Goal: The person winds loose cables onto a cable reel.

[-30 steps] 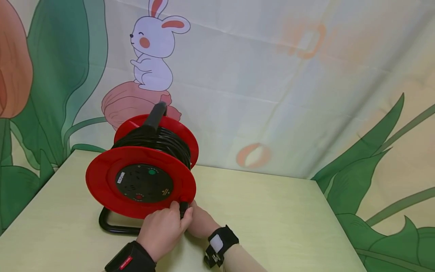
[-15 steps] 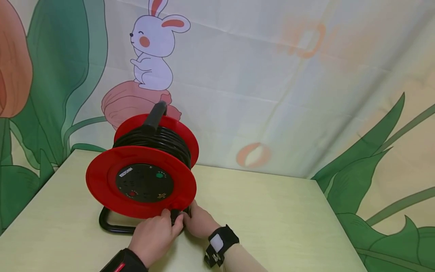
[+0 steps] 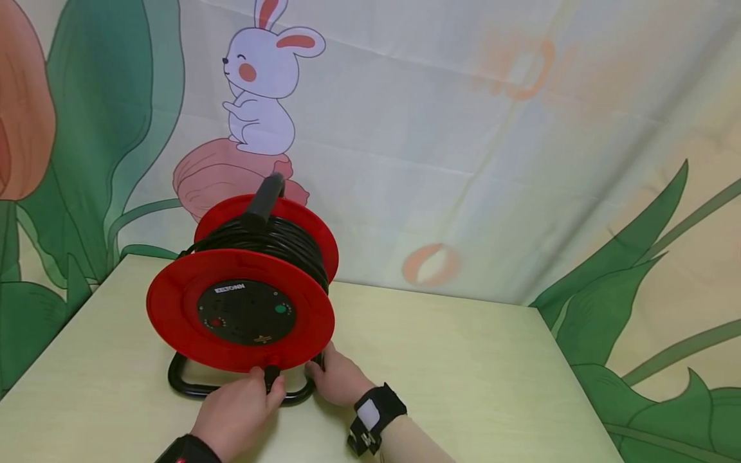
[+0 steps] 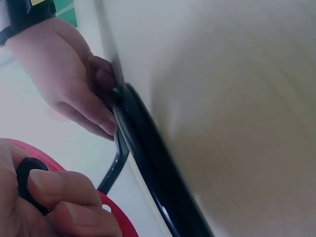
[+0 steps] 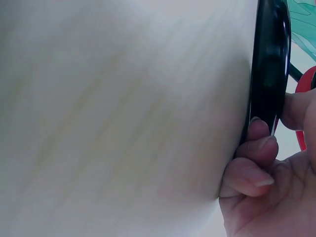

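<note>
A red cable reel [image 3: 173, 302] wound with black cable [image 3: 289, 241] stands on the table, its round black socket panel [image 3: 246, 315] facing me. At the lower rim of the front disc, my left hand [image 3: 234, 411] grips the black crank knob [image 3: 271, 375]; the left wrist view has its fingers curled round this knob [image 4: 30, 182]. To the right, my right hand [image 3: 341, 379] holds the corner of the reel's black tube stand [image 3: 193, 389]. In the right wrist view, fingers [image 5: 252, 180] and thumb close about the tube [image 5: 270, 64].
The pale table [image 3: 451, 366] extends to the right of the reel. A hanging cloth backdrop [image 3: 393, 161] with a printed rabbit and leaves rises behind the table's far edge. The reel's dark carry handle [image 3: 265, 199] sticks up at the top.
My left hand has moved left along the lower rim with the knob. The front disc and panel have turned clockwise. My right hand stays at the stand.
</note>
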A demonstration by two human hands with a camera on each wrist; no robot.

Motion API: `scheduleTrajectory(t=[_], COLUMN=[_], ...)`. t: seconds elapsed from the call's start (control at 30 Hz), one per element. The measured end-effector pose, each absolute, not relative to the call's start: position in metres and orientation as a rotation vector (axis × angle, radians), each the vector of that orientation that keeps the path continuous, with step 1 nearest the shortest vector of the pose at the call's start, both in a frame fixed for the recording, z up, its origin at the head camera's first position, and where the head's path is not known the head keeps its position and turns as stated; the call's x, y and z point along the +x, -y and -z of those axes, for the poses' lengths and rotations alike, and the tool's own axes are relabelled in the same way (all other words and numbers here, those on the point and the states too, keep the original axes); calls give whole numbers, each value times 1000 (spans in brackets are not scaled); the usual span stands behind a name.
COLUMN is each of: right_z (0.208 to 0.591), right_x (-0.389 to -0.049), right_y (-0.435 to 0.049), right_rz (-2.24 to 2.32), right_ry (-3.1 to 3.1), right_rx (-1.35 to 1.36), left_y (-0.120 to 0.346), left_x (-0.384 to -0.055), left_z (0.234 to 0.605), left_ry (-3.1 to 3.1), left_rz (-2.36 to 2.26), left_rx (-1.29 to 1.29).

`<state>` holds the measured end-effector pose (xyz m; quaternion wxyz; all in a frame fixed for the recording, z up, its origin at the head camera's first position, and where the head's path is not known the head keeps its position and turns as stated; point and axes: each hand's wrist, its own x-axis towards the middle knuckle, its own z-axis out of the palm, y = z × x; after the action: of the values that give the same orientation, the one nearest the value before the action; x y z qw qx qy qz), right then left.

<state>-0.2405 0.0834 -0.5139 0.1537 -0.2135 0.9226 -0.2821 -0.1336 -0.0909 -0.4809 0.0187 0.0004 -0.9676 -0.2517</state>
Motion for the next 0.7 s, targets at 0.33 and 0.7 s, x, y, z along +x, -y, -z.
scheduleTrajectory(t=[0.33, 0.7], right_z=[520, 525], right_x=[-243, -246], right_y=[-83, -83], right_rz=[808, 811], right_ry=[-2657, -2634], right_rx=[-595, -569], left_y=[106, 117], left_x=[-132, -130], left_z=[486, 486], left_ry=[3035, 3067], left_rz=[841, 897], left_rx=[54, 133])
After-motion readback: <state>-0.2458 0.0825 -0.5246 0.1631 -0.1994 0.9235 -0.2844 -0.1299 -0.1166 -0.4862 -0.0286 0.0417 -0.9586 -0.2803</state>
